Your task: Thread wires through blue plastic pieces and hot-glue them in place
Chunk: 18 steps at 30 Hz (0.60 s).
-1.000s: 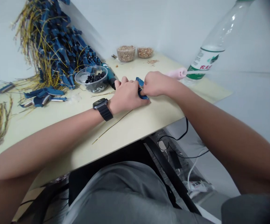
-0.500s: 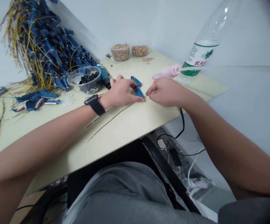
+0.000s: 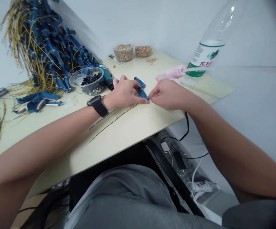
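Observation:
My left hand [image 3: 126, 92] holds a small blue strip-like part [image 3: 141, 93] against the table between thumb and fingers. Thin yellow and black wires [image 3: 114, 121] run from under that hand toward the table's front edge. My right hand [image 3: 168, 94] is closed in a pinch at the near right end of the blue part, beside my left thumb. Whatever its fingertips grip is too small to make out. Just behind the right hand lies a pink glue gun [image 3: 171, 73] with a pale stick out of its back.
A large heap of blue wired parts [image 3: 49, 47] leans at the back left. Nearer are a clear tub [image 3: 92, 83] with small black pieces, a teal tool [image 3: 106, 77], and two tubs of nut-like bits [image 3: 123, 53]. A big water bottle [image 3: 203, 54] stands at right.
My right hand has shifted slightly left, its fingertips now meeting the end of the blue part. My left hand stays nearly still.

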Available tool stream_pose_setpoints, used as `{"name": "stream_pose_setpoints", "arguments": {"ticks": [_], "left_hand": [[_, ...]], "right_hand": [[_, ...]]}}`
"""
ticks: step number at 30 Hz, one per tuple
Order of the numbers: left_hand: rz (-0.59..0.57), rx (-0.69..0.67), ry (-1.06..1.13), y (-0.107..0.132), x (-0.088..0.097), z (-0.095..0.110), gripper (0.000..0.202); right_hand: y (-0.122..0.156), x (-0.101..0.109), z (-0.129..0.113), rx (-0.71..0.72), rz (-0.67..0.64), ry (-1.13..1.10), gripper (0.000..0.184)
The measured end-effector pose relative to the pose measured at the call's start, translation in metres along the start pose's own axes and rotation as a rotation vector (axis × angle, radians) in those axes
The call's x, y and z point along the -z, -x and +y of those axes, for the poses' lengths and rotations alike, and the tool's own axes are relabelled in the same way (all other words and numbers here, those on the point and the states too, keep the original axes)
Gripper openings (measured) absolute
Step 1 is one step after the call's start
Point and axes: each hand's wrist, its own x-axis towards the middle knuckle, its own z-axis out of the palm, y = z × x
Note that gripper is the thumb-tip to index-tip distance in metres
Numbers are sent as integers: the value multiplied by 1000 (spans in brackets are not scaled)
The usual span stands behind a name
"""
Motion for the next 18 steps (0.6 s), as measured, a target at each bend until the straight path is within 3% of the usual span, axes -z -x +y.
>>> {"name": "stream_pose_setpoints", "arguments": {"ticks": [8, 14, 18], "left_hand": [[-26, 10, 10, -1, 1, 0, 69], [-18, 0, 12, 0, 1, 1, 66], [-13, -5, 18, 1, 1, 2, 64]], "right_hand": [[2, 5, -3, -9, -6, 29, 26], [-9, 5, -5, -35, 56, -27, 53], [-16, 3, -8, -27, 46, -34, 49]]}}
